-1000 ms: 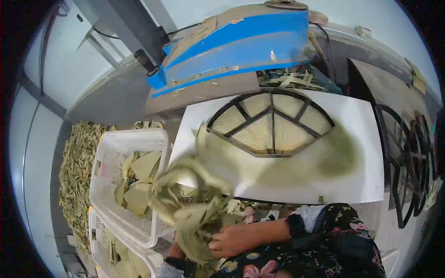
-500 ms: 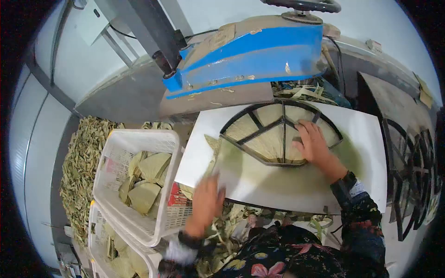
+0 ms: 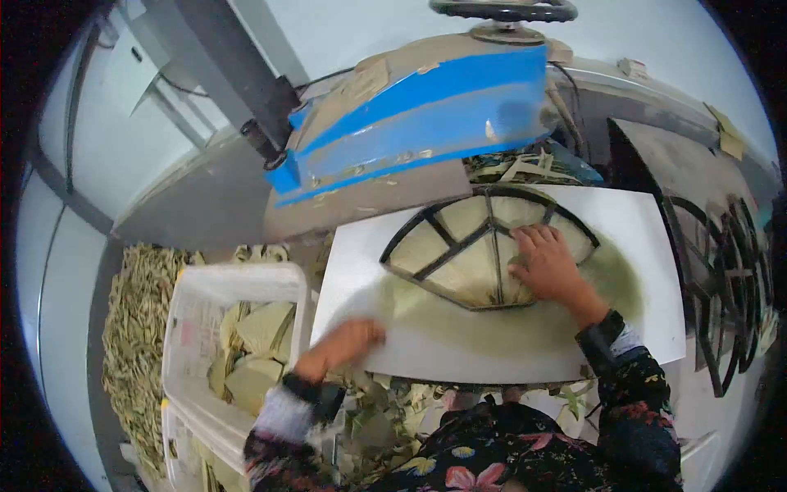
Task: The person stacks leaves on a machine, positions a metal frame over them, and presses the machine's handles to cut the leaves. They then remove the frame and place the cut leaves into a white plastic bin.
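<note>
A black fan-shaped metal frame (image 3: 447, 246) lies on a white board (image 3: 631, 246), with pale leaf pieces (image 3: 418, 250) under its openings. My right hand (image 3: 548, 266) presses flat on the frame's right half, fingers spread. My left hand (image 3: 340, 344) rests blurred at the board's near-left edge; nothing shows in it. A greenish stain spreads over the board below the frame.
A blue machine head (image 3: 418, 98) hangs over the board's far side. A white plastic basket (image 3: 197, 328) with cut leaf pieces stands at left, beside a heap of leaf scraps (image 3: 131, 328). More black frames (image 3: 721, 279) lean at right. Leaf trimmings (image 3: 385, 418) lie near my lap.
A second ago both hands held a bundle of leaf trimmings near my lap. Now my right hand lies on the frame and my left hand has slid to the board's near-left edge.
</note>
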Available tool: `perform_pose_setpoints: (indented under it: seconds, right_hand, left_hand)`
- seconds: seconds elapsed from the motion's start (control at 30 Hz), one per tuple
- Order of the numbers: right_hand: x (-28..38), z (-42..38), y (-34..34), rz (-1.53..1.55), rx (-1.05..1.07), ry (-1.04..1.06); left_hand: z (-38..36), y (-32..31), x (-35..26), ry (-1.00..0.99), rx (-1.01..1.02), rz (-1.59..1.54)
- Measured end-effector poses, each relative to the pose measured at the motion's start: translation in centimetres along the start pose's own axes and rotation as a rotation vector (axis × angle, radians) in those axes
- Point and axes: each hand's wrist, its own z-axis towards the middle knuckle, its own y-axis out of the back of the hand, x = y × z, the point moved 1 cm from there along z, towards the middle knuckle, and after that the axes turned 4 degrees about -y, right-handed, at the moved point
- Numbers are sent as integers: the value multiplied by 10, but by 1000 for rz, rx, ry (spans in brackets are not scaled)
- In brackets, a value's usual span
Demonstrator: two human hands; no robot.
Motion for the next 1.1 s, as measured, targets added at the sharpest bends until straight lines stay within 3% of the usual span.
perform_pose_setpoints:
  seconds: [0.03,0.1,0.13,0.2,0.27,0.33,0.47,0.53,0.57,0.63,0.73,0.87,1.0,1.07,1.1]
  right_hand:
    - [0,1,0,13,20,-7]
    - [3,2,4,24,2,-13]
    - [4,1,6,39,-6,6]
    - [4,0,2,30,-20,-13]
    - [1,6,-6,17,-55,-31]
    - [-7,11,-18,-67,-39,-5]
    - [-10,30,-26,-241,30,-15]
    - [-10,31,-23,-327,90,76]
    - [-7,28,-22,-331,89,72]
    - [1,17,-17,-364,230,150]
    - [25,-23,-7,-315,152,270]
    - [39,-43,-9,-177,188,259]
    - [32,-38,11,-114,195,275]
    - [27,-42,21,-88,225,306]
    - [20,-45,24,73,102,226]
  left_hand:
    - [-27,5,-17,43,298,-498]
    - [-51,-21,-40,14,810,-33]
    - [-41,-4,-70,3,820,-29]
    - [1,40,-115,-209,109,297]
    - [64,45,-118,-235,-280,285]
    - [122,39,-98,-333,-500,579]
    - [172,22,-71,-420,-551,679]
    - [168,24,-81,-412,-416,832]
    - [164,25,-82,-417,-418,831]
    - [151,24,-83,-471,-225,738]
    - [118,22,-98,-564,-175,740]
    - [98,18,-111,-469,19,663]
    - [97,34,-147,-399,21,870]
    - [90,48,-172,-467,-201,957]
    - [82,58,-196,-460,-203,959]
